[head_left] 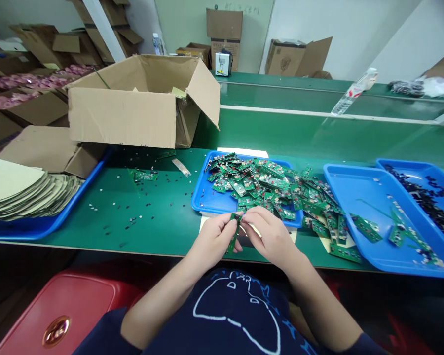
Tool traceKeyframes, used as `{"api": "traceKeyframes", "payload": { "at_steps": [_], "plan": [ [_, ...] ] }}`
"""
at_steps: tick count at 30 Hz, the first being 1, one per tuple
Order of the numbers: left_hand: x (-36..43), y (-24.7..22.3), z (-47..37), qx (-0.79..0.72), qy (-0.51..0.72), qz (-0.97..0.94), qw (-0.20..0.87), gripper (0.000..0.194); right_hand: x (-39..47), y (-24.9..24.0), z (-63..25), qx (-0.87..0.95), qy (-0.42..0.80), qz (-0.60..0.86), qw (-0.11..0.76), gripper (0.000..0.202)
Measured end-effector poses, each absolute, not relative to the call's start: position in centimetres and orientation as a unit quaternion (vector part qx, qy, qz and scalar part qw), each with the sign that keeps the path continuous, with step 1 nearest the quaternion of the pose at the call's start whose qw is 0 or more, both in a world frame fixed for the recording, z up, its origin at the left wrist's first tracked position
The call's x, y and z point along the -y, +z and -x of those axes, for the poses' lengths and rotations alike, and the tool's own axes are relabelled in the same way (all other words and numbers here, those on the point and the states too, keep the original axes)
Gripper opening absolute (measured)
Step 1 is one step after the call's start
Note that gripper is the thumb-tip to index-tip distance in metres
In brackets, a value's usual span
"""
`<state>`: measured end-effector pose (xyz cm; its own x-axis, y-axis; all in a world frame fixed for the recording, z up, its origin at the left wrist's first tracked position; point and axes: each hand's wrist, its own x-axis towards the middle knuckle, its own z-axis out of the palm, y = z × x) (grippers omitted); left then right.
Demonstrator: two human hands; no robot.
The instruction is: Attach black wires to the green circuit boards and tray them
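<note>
Near the front edge of the table, my left hand [213, 240] grips a narrow green circuit board [232, 242] between thumb and fingers, its long side pointing toward me. My right hand [269, 235] is closed in a pinch at the board's upper end, by a small dark part. Whether that part is fixed to the board or held in the right fingers is too small to tell. Just beyond both hands, a blue tray [198, 197] carries a heap of similar circuit boards [259, 180], which spills over its right side onto the table.
Right of the heap, a second blue tray [377, 246] has a few boards, and another tray [383, 162] holds black parts [436, 197]. An open cardboard box [122, 118] and stacked sheets [33, 192] stand left. Tiny scraps dot the green table [163, 227]. A bottle [353, 93] leans behind.
</note>
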<state>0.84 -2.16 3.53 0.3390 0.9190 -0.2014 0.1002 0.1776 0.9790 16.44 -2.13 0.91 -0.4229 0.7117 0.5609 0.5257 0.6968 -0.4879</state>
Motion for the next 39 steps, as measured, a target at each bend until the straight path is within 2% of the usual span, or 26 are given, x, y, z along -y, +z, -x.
{"api": "traceKeyframes", "payload": {
  "at_steps": [20, 29, 34, 37, 39],
  "plan": [
    [2.2, 2.5, -1.0, -0.51, 0.287, -0.593, 0.552, 0.024, 1.8, 1.6, -16.0, 0.868, -0.044, 0.38, 0.318, 0.017],
    [2.1, 2.4, -1.0, -0.527, 0.261, -0.63, 0.506, 0.032, 1.9, 1.2, -15.8, 0.843, -0.015, 0.424, 0.331, 0.017],
    [2.1, 2.5, -0.8, -0.519, 0.284, -0.631, 0.502, 0.035, 2.2, 0.7, -15.7, 0.791, 0.066, 0.475, 0.38, 0.008],
    [2.2, 2.7, -0.7, -0.516, 0.301, -0.616, 0.514, 0.035, 2.2, 0.2, -16.0, 0.739, 0.138, 0.5, 0.431, 0.031],
    [2.3, 2.7, -0.6, -0.506, 0.311, -0.6, 0.537, 0.032, 2.0, 0.0, -16.2, 0.737, 0.185, 0.473, 0.447, 0.029]
  ]
}}
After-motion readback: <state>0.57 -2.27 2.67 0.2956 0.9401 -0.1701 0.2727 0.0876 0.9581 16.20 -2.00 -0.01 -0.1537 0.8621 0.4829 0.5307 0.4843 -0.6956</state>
